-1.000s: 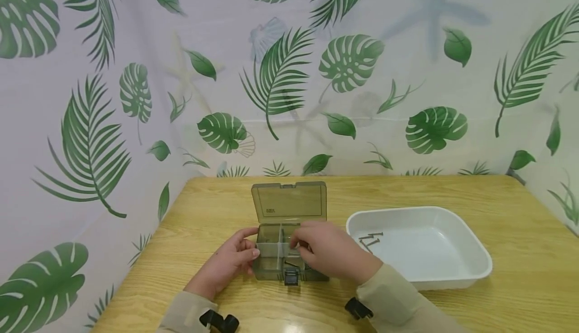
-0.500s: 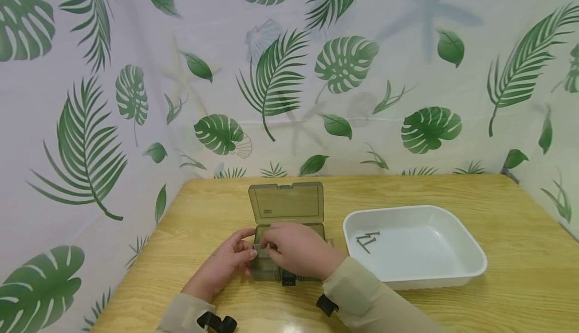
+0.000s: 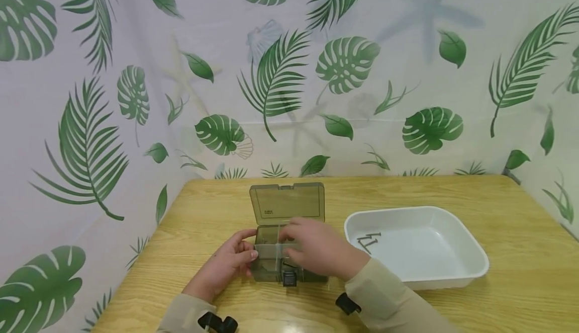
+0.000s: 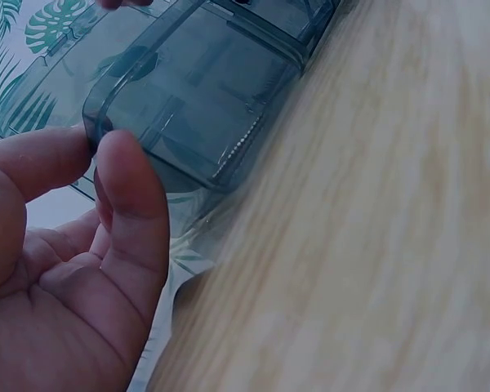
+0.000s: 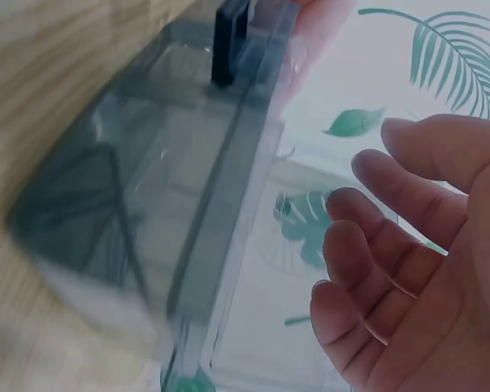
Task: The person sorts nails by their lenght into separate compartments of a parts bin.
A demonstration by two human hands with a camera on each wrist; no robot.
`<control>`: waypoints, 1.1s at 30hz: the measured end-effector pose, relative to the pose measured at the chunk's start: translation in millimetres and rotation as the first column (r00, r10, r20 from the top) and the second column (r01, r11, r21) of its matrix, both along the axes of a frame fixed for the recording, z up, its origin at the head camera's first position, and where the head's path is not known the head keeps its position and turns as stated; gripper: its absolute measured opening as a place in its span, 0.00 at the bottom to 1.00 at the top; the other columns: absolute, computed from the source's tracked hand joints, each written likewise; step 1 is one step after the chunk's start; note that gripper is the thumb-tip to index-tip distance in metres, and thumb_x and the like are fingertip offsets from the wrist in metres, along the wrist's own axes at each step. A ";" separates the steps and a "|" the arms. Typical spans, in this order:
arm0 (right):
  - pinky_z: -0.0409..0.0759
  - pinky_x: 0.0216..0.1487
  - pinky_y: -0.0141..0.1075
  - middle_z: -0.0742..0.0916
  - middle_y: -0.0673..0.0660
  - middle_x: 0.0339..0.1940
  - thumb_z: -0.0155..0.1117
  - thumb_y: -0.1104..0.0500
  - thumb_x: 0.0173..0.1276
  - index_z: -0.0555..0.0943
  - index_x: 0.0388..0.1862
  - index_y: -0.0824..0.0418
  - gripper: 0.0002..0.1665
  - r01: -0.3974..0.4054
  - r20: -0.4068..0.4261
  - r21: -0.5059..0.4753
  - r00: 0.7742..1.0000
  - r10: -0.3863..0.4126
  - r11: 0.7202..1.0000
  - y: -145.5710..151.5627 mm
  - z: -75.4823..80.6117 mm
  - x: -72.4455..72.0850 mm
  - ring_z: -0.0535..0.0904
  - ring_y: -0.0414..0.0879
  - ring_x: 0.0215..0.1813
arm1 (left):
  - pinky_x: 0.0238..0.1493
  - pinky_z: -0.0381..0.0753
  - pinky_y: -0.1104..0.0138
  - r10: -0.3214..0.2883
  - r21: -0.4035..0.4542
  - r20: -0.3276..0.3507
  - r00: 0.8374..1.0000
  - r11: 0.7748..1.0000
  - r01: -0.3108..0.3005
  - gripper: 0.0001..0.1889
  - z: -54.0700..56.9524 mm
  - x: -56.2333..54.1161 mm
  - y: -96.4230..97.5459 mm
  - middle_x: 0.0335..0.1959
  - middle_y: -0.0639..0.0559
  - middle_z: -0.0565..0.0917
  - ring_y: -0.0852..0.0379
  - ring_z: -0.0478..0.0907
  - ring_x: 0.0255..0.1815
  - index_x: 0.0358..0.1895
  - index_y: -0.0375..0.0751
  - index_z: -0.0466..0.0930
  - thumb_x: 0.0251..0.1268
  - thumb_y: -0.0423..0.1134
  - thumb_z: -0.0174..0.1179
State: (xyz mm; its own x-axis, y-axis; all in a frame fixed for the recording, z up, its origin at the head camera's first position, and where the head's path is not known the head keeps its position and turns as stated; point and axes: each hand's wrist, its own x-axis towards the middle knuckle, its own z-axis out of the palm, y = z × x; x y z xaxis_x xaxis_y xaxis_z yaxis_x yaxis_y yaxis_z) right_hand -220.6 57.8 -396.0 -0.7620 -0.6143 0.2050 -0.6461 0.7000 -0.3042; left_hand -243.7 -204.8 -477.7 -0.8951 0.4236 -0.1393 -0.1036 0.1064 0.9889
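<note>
A small translucent grey divided storage box [image 3: 267,276] stands on the table with its lid [image 3: 289,204] raised at the back. My left hand [image 3: 226,265] holds the box's left side; in the left wrist view its thumb [image 4: 135,196] and forefinger pinch the rim. Over the right compartments is my right hand [image 3: 318,250], covering much of them in the head view. The right wrist view shows its fingers [image 5: 351,245] loosely bent, with nothing between them. Dark thin pieces [image 5: 118,204] show through the box wall there. A dark latch [image 3: 289,276] hangs at the front.
To the right of the box stands a white tray [image 3: 434,252], several thin brownish screws [image 3: 371,242] lying in its left part. The wooden table [image 3: 217,197] meets a leaf-patterned cloth [image 3: 289,96] at the back and sides.
My right hand moved left across the box's compartments, then back right over its right half. The left hand keeps its hold on the box's side.
</note>
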 end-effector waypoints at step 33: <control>0.76 0.61 0.56 0.83 0.58 0.59 0.71 0.54 0.67 0.82 0.62 0.62 0.26 0.185 0.212 0.103 0.956 -0.203 0.977 167.0 -41.9 -6.7 0.78 0.57 0.62 | 0.33 0.81 0.62 0.014 -0.007 -0.005 1.000 1.000 -0.014 0.32 -0.2 -0.3 -0.3 0.43 0.46 0.73 0.55 0.71 0.32 0.79 0.39 0.54 0.77 0.34 0.56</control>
State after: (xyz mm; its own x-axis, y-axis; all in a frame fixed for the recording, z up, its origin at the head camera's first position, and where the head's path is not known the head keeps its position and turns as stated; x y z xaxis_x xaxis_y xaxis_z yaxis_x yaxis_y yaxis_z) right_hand -227.2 224.8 -437.9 -0.8888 -0.4575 -0.0255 -0.4187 0.8335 -0.3604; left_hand -244.0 -205.1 -477.9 -0.9016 0.4099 -0.1380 -0.1006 0.1117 0.9886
